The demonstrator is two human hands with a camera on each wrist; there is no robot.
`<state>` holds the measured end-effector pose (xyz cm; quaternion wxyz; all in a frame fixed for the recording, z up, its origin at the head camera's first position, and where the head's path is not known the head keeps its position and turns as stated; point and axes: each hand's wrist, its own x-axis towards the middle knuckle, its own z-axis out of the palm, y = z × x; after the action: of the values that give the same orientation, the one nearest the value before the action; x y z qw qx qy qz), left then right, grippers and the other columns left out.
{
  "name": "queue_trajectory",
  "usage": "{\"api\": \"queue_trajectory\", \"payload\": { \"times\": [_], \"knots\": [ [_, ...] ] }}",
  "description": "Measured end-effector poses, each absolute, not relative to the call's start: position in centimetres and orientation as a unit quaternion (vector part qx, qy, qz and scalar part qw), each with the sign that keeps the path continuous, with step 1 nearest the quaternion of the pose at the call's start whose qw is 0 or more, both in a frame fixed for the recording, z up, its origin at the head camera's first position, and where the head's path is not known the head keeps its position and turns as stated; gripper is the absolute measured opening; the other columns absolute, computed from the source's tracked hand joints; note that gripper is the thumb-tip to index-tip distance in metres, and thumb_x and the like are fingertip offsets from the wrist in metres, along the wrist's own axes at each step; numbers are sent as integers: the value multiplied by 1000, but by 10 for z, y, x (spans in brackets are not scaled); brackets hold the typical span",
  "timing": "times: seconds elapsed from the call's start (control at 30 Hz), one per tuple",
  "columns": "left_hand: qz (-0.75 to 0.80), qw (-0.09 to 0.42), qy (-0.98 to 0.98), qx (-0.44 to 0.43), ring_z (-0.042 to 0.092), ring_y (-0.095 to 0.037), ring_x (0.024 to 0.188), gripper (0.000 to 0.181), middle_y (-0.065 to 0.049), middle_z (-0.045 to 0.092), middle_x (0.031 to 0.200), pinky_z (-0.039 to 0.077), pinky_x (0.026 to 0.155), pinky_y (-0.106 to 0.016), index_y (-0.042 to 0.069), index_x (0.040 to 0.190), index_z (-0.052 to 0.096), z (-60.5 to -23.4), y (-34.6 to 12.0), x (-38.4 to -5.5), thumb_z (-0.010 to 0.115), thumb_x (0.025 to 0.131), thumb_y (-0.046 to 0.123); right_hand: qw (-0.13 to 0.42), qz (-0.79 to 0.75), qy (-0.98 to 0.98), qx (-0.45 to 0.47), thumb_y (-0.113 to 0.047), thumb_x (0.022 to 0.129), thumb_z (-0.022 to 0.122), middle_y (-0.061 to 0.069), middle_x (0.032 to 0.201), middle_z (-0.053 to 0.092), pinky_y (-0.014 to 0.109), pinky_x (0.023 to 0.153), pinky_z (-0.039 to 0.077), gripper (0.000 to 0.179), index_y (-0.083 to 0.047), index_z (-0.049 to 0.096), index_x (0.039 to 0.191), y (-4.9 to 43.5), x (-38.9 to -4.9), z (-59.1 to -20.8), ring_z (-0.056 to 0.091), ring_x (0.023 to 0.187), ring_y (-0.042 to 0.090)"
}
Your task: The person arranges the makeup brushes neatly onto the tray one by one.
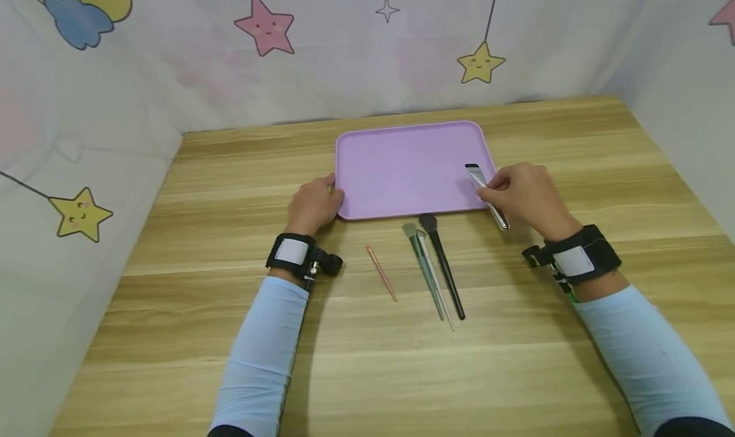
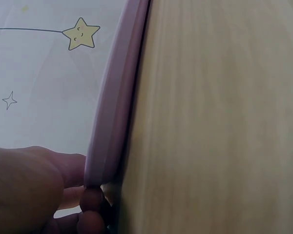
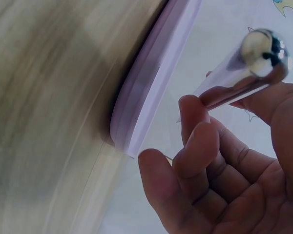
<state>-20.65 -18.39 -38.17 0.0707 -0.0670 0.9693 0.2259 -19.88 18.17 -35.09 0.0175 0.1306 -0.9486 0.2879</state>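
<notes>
My left hand (image 1: 314, 205) grips the near left corner of a lilac tray (image 1: 396, 169), thumb at the rim and fingers lower down, as the left wrist view shows. Over the tray's near right corner, my right hand (image 1: 531, 198) pinches a silver-handled makeup brush (image 1: 475, 175) between thumb and fingertips. Its flat, dark-tipped head points away over the tray. In the right wrist view the shiny rounded handle end (image 3: 263, 53) faces the camera, and the other fingers are bent below it.
In front of the tray lie a black brush (image 1: 445, 268), a green brush (image 1: 423, 265), a thin pale-handled one (image 1: 436, 281) and a short pink one (image 1: 381, 273). All rest on a wooden table (image 1: 230, 188). A cloth with printed stars (image 1: 267, 25) hangs behind.
</notes>
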Motion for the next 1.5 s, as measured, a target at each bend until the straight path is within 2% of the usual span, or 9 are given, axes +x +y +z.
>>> {"api": "queue_trajectory", "payload": {
  "times": [0.47,1.07,1.2,1.5],
  "knots": [
    [223,61,970,-69,58,-34,94,55,-15,53,146,43,64,-40,21,154,44,-383,-184,-204,47,102,38,14,297,-948,112,-26,90,75,13,75,69,33,51,43,32,5,76,88,180,-215,-357,59,63,24],
    [216,55,973,-65,58,-34,104,55,-13,53,146,49,75,-48,23,154,46,-384,-184,-205,47,100,36,2,301,-949,97,-25,91,74,11,69,66,32,47,41,32,7,75,90,181,-232,-362,57,58,23],
    [217,56,972,-65,58,-34,104,55,-14,53,147,49,75,-48,23,154,45,-384,-184,-205,47,101,36,0,300,-949,94,-24,91,74,10,66,66,31,46,40,31,8,74,89,181,-237,-364,57,55,21],
    [222,53,971,-68,59,-35,108,55,-13,52,148,49,76,-49,22,154,46,-384,-185,-204,47,101,37,-40,277,-958,60,-25,92,72,15,72,65,33,49,43,34,9,73,94,175,-244,-364,58,59,24]
  ]
}}
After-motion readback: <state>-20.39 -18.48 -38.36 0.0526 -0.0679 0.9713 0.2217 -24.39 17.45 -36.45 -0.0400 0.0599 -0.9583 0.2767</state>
